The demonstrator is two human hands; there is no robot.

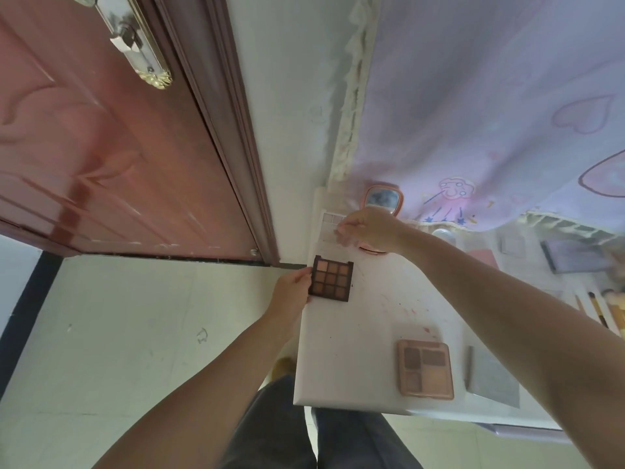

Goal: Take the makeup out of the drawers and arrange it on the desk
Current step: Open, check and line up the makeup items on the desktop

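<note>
From the head camera we see our left hand (293, 288) with its fingers clamped on a dark nine-pan palette (332, 278) at the white surface's (341, 353) edge. Our right hand (367, 230) pinches a pale palette (329, 227) farther back; a pink palette (425, 369) lies near.

Bare desk (341, 350) lies open between the brown palette (332, 278) and pink palette (425, 369).

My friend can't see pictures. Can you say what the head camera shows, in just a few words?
A person's left hand holds a dark brown nine-pan eyeshadow palette at the edge of a white desk, while the right hand reaches to a clear-lidded white palette near a small pink mirror. A rose-gold four-pan palette lies nearer, and makeup brushes lie at right.
</note>
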